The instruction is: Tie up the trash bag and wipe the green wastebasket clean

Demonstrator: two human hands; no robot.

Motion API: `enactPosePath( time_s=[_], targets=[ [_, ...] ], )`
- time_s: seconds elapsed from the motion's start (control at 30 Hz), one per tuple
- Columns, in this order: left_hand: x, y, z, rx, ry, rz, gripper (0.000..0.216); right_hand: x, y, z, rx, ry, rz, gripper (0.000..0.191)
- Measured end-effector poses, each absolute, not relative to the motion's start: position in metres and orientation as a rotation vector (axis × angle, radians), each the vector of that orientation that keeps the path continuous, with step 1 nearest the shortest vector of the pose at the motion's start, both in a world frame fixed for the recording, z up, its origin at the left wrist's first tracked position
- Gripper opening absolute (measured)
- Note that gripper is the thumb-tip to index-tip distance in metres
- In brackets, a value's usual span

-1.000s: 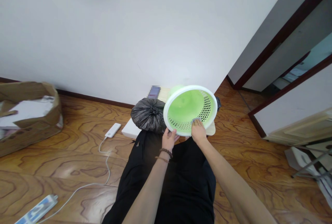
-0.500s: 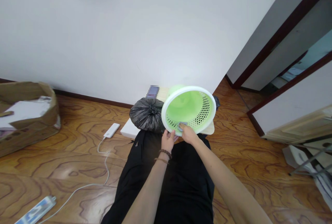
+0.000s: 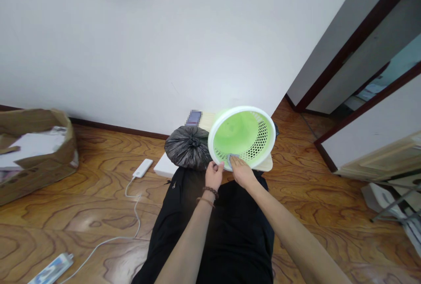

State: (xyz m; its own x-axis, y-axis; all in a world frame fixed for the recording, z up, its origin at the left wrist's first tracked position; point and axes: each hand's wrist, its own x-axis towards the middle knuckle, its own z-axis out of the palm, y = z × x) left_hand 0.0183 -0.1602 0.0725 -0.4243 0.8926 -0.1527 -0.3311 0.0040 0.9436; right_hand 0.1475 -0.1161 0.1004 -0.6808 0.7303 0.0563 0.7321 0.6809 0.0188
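Observation:
A green plastic basket [image 3: 237, 132] with a white rim and holes in its wall lies tilted, its mouth toward me. My left hand [image 3: 214, 175] grips the rim at the lower left, thumb on the edge. Inside the mouth, my right hand [image 3: 241, 170] presses a small grey cloth [image 3: 233, 157] against the lower inner wall. Most of the cloth is hidden under the fingers. Left of the basket sits a knotted black garbage bag [image 3: 189, 147]. Under the basket shows part of a pale wooden board [image 3: 267, 163].
An open cardboard box [image 3: 49, 167] with papers stands at the left. A white power bank [image 3: 142, 168] with a cable, a power strip [image 3: 54, 268] and a white flat box [image 3: 164, 166] lie on the wooden floor. A doorway and a white bin [image 3: 378, 198] are at the right.
The basket has shifted slightly to the right and turned a little. My left hand has moved along with the rim. My right hand's fingers lie flatter over the cloth.

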Motion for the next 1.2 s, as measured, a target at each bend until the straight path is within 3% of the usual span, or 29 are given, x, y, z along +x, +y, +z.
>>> enactPosePath(
  time_s=[0.23, 0.43, 0.63, 0.93, 1.2],
  targets=[
    [-0.021, -0.123, 0.125, 1.085, 1.800, 1.167, 0.037, 0.176, -0.101, 0.111, -1.220, -2.875, -0.197, 0.048],
    [-0.025, -0.101, 0.145, 0.854, 1.563, 0.962, 0.035, 0.198, -0.085, 0.124, -1.220, -2.931, -0.067, 0.048],
    [-0.025, -0.110, 0.138, 0.763, 1.556, 0.969, 0.031, 0.203, -0.084, 0.138, -1.274, -2.965, 0.285, 0.055],
    [-0.018, -0.083, 0.146, 0.628, 1.620, 1.068, 0.028, 0.193, -0.079, 0.126, -1.408, -2.817, 0.150, 0.050],
    [0.013, -0.117, 0.104, 0.557, 1.565, 1.244, 0.024, 0.197, -0.077, 0.114, -1.584, -2.840, 0.157, 0.046]
  ],
)
